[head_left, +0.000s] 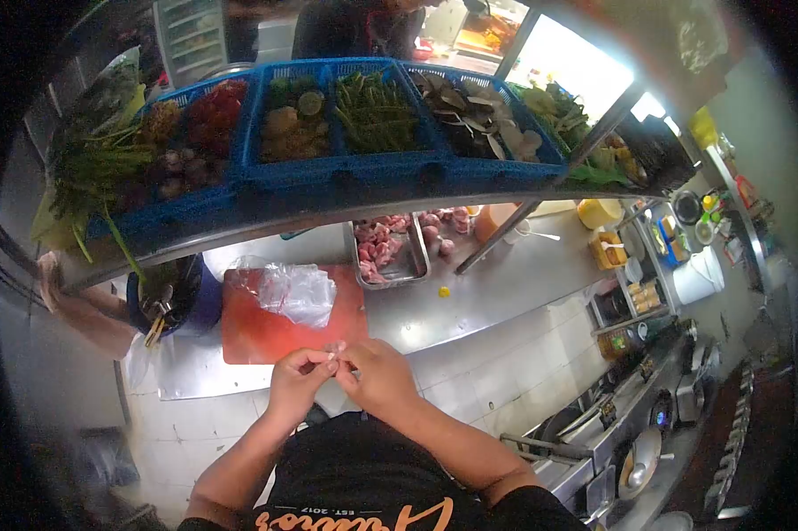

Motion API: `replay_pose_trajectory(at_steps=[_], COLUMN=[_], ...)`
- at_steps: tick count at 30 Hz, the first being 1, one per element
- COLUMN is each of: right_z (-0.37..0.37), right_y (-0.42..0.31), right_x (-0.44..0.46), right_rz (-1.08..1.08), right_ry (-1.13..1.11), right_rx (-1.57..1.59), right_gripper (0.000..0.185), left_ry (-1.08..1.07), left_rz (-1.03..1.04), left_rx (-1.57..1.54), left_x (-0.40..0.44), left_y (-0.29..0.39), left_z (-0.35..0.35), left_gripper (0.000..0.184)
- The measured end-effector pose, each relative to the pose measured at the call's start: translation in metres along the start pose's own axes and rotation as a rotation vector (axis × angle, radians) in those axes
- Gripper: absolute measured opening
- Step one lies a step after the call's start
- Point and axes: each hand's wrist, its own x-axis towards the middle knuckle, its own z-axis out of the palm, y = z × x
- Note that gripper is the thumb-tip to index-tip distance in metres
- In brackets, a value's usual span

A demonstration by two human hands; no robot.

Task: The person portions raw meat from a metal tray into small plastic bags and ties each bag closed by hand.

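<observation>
My left hand (300, 380) and my right hand (378, 379) meet in front of my body, fingertips pinched close together. Whatever lies between the fingers is too small to make out. Just beyond them is a red cutting board (248, 332) on the steel counter. On its far half lies a crumpled clear plastic bag (297, 296), apart from my hands. To the right of the board stands a metal tray (410, 257) with pieces of raw meat (381, 243) in it.
Above the counter (434, 310) runs a shelf with blue baskets (328, 168) of vegetables. A dark blue bucket (206, 296) with utensils stands left of the board. A slanted metal post (499, 237) rises from the counter. Stoves and a wok (639, 460) are at right. Another person (354, 31) stands behind the shelf.
</observation>
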Motion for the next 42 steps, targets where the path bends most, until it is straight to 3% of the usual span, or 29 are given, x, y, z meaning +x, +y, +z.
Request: replay_pose_trajectory(at_steps=[7, 9, 13, 15, 21, 23, 24, 27, 29, 33, 36, 39, 42], right_z=[-0.053, -0.071, -0.116, -0.136, -0.172, -0.161, -0.150, -0.117, -0.094, -0.029, 0.055, 0.080, 0.111], right_y=[0.052, 0.072, 0.105, 0.134, 0.205, 0.227, 0.227, 0.188, 0.158, 0.133, 0.159, 0.103, 0.102], right_x=[0.027, 0.038, 0.065, 0.089, 0.149, 0.152, 0.150, 0.138, 0.133, 0.137, 0.137, 0.136, 0.138], right_rz=[-0.085, -0.141, -0.059, -0.018, -0.241, -0.299, -0.284, -0.150, -0.023, -0.118, -0.706, -0.389, -0.462], right_ry=[-0.080, -0.110, -0.154, -0.073, 0.095, 0.108, 0.069, -0.182, -0.455, -0.708, -0.302, -0.382, -0.442], right_rx=[-0.076, -0.065, 0.034, -0.056, -0.680, -0.765, -0.665, -0.486, -0.417, -0.304, -0.336, -0.174, -0.251], right_gripper=[0.015, 0.014, 0.014, 0.016, 0.020, 0.025, 0.025, 0.032, 0.037, 0.037, 0.035, 0.038, 0.034], left_ry=[-0.009, 0.000, 0.053, 0.031, 0.601, 0.744, 0.810, 0.726, 0.711, 0.687, 0.616, 0.473, 0.481], left_rz=[-0.228, -0.212, 0.009, 0.068, 0.221, 0.400, 0.494, 0.410, 0.376, 0.414, 0.421, 0.457, 0.496], left_rx=[-0.300, -0.393, -0.088, 0.118, 0.926, 1.116, 1.209, 1.451, 1.354, 1.371, 1.323, 1.212, 1.193], left_x=[0.030, 0.044, 0.076, 0.088, 0.119, 0.134, 0.138, 0.139, 0.140, 0.125, 0.110, 0.108, 0.110], left_y=[-0.008, -0.009, 0.002, 0.002, -0.050, -0.074, -0.083, -0.090, -0.096, -0.081, -0.066, -0.063, -0.056], left_z=[0.070, 0.093, 0.132, 0.129, 0.043, 0.002, -0.011, -0.034, -0.050, -0.062, -0.061, -0.074, -0.072], left_gripper=[0.019, 0.020, 0.033, 0.040, 0.030, 0.030, 0.031, 0.024, 0.017, 0.011, 0.009, 0.008, 0.015])
